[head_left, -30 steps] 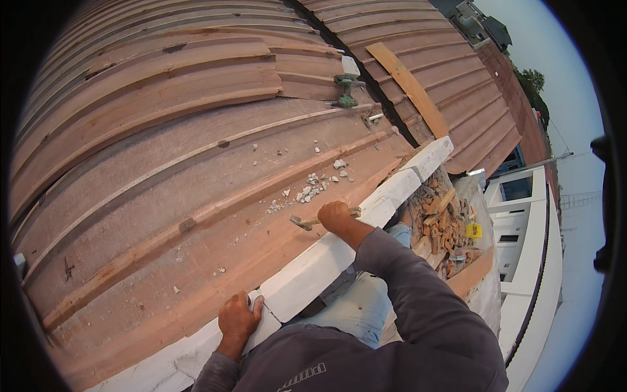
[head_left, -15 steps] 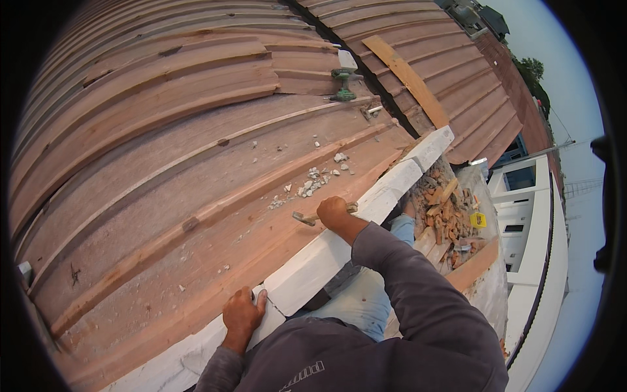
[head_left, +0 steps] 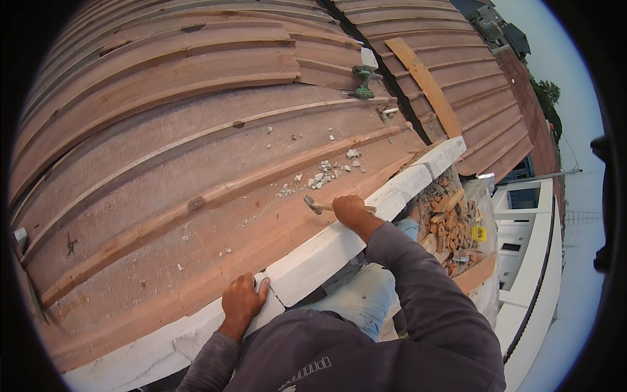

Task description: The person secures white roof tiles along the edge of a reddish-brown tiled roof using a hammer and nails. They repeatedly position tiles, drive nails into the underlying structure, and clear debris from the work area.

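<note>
My right hand [head_left: 351, 213] is closed round the wooden handle of a small hammer [head_left: 317, 206]. The hammer's head points left, over the reddish roof sheet just past the white coping [head_left: 313, 264]. Further left, my left hand [head_left: 243, 302] lies on the same coping beside a narrow joint between two of its lengths. Its fingers bend over the far edge and the thumb stretches toward the joint; the fingertips are partly hidden.
Pale rubble [head_left: 323, 175] lies scattered on the ribbed roof [head_left: 176, 150]. Beyond it lies a green cordless drill [head_left: 361, 81]. An orange-brown board [head_left: 424, 85] crosses the far sheets. Right of the coping are broken bricks [head_left: 450, 222] and a yellow item [head_left: 479, 233].
The view has shifted a little, moving the roof and drill rightward in the picture. In my right hand the hammer's head has swung slightly farther away from me. My left hand stays by the joint.
</note>
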### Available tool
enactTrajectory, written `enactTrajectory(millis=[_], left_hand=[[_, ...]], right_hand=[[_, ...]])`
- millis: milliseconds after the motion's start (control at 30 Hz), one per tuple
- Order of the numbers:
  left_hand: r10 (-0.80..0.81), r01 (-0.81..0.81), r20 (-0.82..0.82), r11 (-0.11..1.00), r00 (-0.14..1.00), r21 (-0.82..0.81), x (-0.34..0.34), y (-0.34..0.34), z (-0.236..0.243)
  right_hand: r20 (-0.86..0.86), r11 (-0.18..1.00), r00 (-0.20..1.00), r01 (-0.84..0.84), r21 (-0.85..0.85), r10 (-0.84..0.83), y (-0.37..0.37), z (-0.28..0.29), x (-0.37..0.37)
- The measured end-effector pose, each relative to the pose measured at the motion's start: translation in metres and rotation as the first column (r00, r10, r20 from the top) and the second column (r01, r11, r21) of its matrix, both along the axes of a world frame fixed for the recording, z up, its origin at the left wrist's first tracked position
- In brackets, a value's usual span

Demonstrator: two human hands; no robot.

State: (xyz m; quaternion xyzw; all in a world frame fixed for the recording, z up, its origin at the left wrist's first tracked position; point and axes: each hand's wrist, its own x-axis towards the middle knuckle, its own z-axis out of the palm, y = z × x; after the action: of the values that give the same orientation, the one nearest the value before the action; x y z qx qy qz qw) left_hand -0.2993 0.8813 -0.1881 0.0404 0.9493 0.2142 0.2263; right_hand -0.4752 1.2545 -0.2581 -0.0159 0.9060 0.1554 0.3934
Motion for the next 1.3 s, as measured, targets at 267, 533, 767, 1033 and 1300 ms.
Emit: enactTrajectory(millis=[267,533,767,1033,1300], left_hand=[[0.008,-0.008,-0.017,1.000,1.000,0.017,-0.001,0.000,0.000],[-0.002,0.002,-0.011,1.000,1.000,0.003,0.000,0.000,-0.002],[-0.018,0.019,-0.026,0.999,0.999,0.033,-0.002,-0.001,-0.001],[0.004,-0.004,0.014,1.000,1.000,0.008,0.002,-0.003,-0.003],[0.053,0.036,-0.259,0.945,0.964,0.326,0.020,-0.020,0.005]], right_hand=[[0.091,0.981,0.983,-0.170,0.095,0.162,-0.002,-0.011,0.001],[0.070,0.972,0.980,-0.194,0.133,0.186,-0.001,-0.018,0.007],[0.056,0.981,0.991,-0.130,0.144,0.123,0.001,-0.014,0.006],[-0.166,0.974,0.968,0.161,-0.156,-0.187,0.009,0.020,0.033],[0.043,0.190,0.480,0.426,-0.884,-0.876,-0.021,0.059,0.197]])
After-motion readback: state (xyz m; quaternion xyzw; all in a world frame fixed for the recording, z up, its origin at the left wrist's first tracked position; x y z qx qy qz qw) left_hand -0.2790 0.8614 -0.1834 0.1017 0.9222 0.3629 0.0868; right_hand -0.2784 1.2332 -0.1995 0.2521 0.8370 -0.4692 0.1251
